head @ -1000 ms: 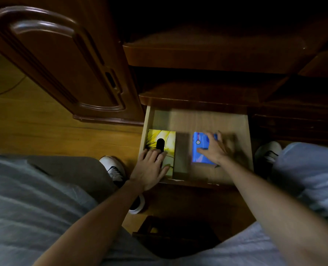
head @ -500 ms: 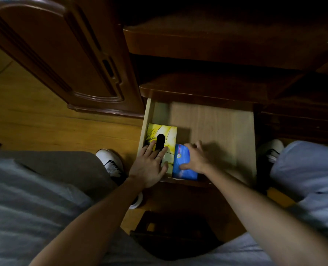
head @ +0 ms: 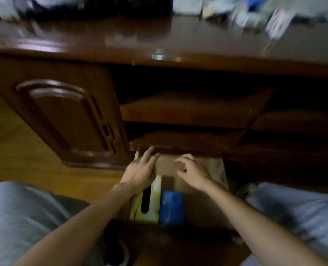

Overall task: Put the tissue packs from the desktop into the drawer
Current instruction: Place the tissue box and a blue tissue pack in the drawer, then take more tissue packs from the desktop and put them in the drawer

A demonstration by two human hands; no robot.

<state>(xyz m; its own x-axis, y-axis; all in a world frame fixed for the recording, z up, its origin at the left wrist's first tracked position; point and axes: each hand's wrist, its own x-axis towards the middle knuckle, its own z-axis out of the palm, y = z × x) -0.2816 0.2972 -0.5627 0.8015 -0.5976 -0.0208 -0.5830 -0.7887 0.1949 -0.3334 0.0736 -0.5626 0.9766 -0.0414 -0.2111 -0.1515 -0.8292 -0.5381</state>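
Both hands, L (head: 140,172) and R (head: 193,169), open and empty over the drawer (head: 219,173). Yellow pack (head: 153,200) and blue pack (head: 171,207) lie inside at 6 o'clock; blurred items (head: 276,20) on worktop (head: 121,37) at 1 o'clock, R hand nearer.

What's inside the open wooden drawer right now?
Open wooden drawer: a yellow tissue box at its left, a blue tissue pack beside it. The left hand covers the box's far end; the right side is dark.

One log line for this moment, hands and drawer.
left hand: open, empty | right hand: open, empty | drawer: open | yellow pack beside blue pack, inside
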